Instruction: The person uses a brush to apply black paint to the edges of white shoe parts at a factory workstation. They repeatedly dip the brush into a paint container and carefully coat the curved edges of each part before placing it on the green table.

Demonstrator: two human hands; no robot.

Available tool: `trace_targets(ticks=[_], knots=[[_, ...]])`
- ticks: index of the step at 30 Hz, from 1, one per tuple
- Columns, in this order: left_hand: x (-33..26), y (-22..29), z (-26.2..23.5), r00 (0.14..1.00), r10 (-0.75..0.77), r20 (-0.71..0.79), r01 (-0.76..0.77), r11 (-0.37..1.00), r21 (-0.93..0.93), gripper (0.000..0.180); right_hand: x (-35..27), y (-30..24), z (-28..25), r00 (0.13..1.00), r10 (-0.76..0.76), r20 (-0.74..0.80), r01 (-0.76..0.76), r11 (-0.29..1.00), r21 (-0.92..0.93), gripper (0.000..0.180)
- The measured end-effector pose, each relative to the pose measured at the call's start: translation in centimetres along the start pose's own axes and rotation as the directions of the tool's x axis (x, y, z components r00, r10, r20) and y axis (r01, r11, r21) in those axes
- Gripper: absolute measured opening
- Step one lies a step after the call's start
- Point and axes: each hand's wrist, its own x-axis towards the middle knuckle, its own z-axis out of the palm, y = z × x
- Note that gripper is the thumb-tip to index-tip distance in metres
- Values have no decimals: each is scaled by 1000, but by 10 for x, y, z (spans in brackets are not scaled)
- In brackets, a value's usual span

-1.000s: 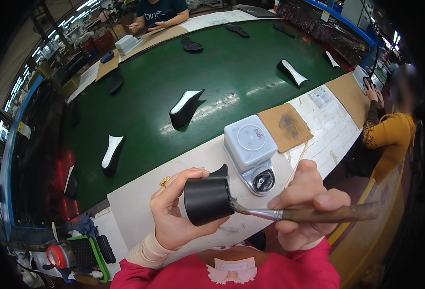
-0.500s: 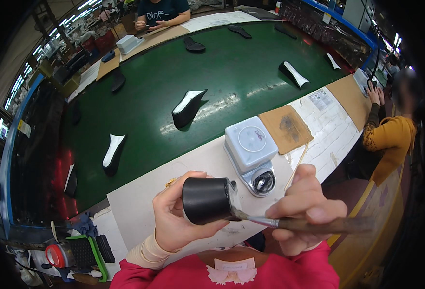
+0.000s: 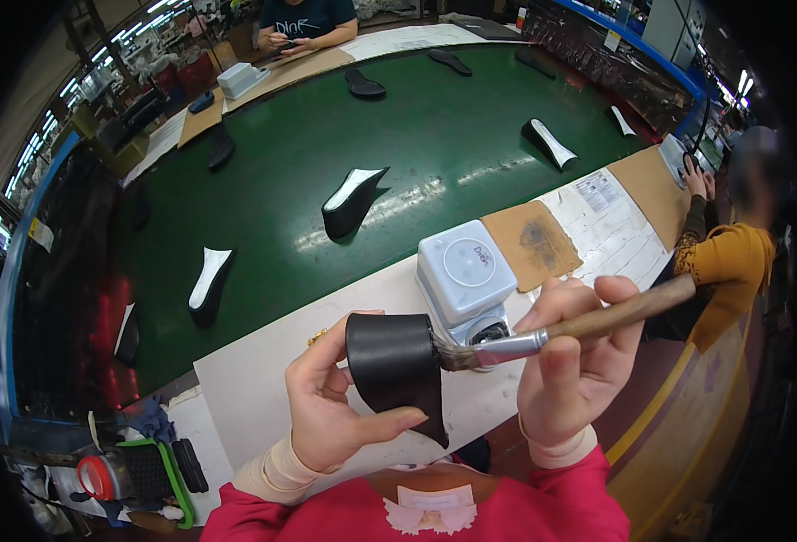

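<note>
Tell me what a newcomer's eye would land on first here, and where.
Probably the black wedge in the left hand, low near the middle, with the right hand holding a wooden-handled brush at its edge. Next, the broad green surface beyond, with a white-topped black wedge near its middle.
</note>
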Motion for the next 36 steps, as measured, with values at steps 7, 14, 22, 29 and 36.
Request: trace_targets(ticks=[7,14,22,29,36], knots=[[-1,-2,0,999,-35,-11,35,998,-49,75,4,-1,-10,959,-159,234,215,946,-242,53],[-2,0,0,997,-80,-14,78,989,-123,72,4,-5,-8,935,-193,297,298,882,-364,52],[-2,-1,-1,991,-133,17,133,957,-258,67,3,-9,-5,917,-163,364,311,864,-396,53],[-3,-2,0,985,-171,11,164,923,-348,66,-4,-9,-4,914,-188,360,344,830,-439,58],[-4,-3,2,988,-155,-2,137,881,-452,64,-9,-4,-1,894,-267,359,422,770,-479,50]])
